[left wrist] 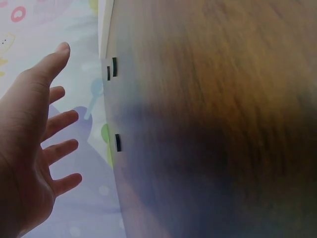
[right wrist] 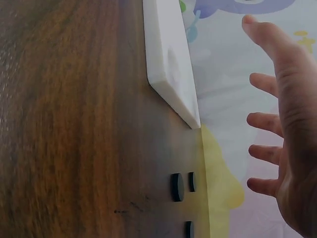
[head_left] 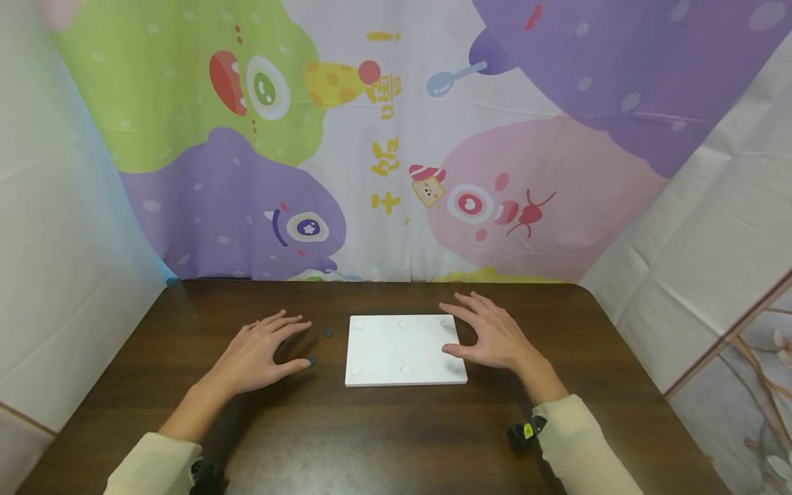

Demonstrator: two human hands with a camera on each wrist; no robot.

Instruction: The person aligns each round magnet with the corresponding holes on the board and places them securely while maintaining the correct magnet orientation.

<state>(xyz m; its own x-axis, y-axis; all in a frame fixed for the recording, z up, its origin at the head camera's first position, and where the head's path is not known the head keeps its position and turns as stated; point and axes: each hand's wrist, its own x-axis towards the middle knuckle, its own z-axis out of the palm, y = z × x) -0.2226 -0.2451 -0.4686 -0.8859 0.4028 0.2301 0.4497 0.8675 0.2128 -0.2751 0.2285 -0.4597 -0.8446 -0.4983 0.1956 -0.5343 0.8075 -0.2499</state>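
A white rectangular board [head_left: 399, 347] with several shallow round recesses lies flat on the table. My left hand [head_left: 256, 354] hovers to its left, fingers spread and holding nothing. Near that hand are small dark discs [head_left: 328, 331]; a second disc [head_left: 312, 360] is partly covered by the thumb in the head view. The left wrist view shows three discs [left wrist: 118, 143] on the wood. Over the board's right edge, my right hand [head_left: 491, 337] is raised with fingers apart, also empty. In the right wrist view, three dark discs [right wrist: 177, 187] lie beyond the board's corner, hidden by that hand in the head view.
The dark brown wooden table [head_left: 383, 440] ends at the back against a curtain [head_left: 396, 247] printed with cartoon figures. White cloth panels [head_left: 74, 227] stand at both sides. Each wrist wears a black strap [head_left: 526, 433] below a pale sleeve.
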